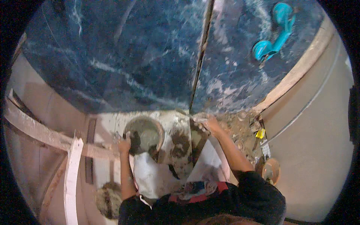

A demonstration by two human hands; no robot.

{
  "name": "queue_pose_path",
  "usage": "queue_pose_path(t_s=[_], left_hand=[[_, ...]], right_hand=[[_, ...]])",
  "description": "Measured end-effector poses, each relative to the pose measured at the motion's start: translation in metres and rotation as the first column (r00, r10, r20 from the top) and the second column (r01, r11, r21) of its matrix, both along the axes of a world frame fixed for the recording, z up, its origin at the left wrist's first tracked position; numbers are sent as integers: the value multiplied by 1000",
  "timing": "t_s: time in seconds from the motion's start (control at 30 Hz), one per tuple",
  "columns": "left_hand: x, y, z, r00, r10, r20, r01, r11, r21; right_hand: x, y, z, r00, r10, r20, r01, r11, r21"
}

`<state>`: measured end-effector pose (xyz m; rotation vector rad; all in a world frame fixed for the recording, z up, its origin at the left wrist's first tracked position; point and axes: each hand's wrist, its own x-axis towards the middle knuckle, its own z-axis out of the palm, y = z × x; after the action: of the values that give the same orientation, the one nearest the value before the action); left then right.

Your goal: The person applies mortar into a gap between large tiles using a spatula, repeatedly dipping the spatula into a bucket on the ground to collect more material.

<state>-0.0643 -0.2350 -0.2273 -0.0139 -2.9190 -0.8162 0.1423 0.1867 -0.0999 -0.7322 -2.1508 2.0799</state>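
My left hand (124, 144) is closed at the left rim of a round basin (160, 129), which holds grey wet mortar (148, 137). My right hand (207, 124) reaches to the bottom of the slabs, by the foot of the gap between them. Its fingers are smeared with pale mortar and stretched toward the slab edge; I see nothing held in them. Two large dark blue, white-veined slabs, a wide left one (131, 48) and a right one (232, 71), stand ahead of me with a narrow dark joint (201, 56) between them.
A teal double suction-cup lifter (279, 39) clings to the right slab. Rubble (242, 129) and a yellow piece (260, 133) lie at its foot. Wooden bars (73, 165) cross the left side. A round container (271, 170) stands at lower right, a mortar-stained round thing (108, 200) at lower left.
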Motion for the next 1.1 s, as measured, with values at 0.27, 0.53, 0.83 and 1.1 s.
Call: queue_pose_path(t_s=[0.27,0.53,0.83,1.1], left_hand=[[-12,-48,-92,912,12,410,28,995,-92],[-1,-67,-123,949,98,300,-141,982,123],[2,-41,-92,899,194,394,-297,929,220],[9,-32,-86,973,93,210,-171,904,391]], right_hand=[[-19,-56,-2,996,83,-26,-70,944,323],[-37,-17,59,884,-371,-284,327,926,-190],[-59,37,110,749,-432,-503,588,783,202],[-87,35,134,704,-438,-559,629,750,205]])
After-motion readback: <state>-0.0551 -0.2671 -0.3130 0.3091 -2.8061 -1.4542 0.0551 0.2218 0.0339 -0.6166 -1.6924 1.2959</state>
